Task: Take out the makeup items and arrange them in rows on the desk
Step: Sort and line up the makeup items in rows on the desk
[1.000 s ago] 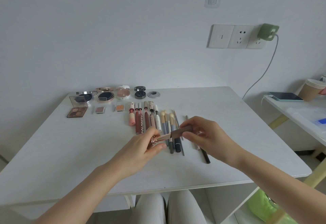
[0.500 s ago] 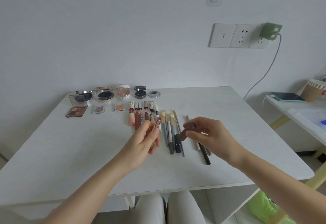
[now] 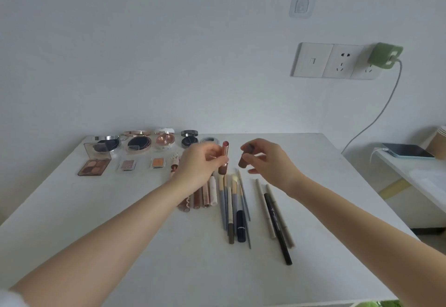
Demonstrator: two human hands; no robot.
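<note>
Paper cups [image 3: 441, 141] cropped at edge

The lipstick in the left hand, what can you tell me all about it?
The uncapped rose-gold lipstick tube stands nearly upright above the white desk, gripped by the left hand, whose fingers curl round its shiny metallic-looking middle. A pinkish-red tip pokes out on top; the lower base looks darker brown. Its dark brown cap is off, held apart from it in the right hand. It hangs over the row of lip products lying on the desk.
</note>
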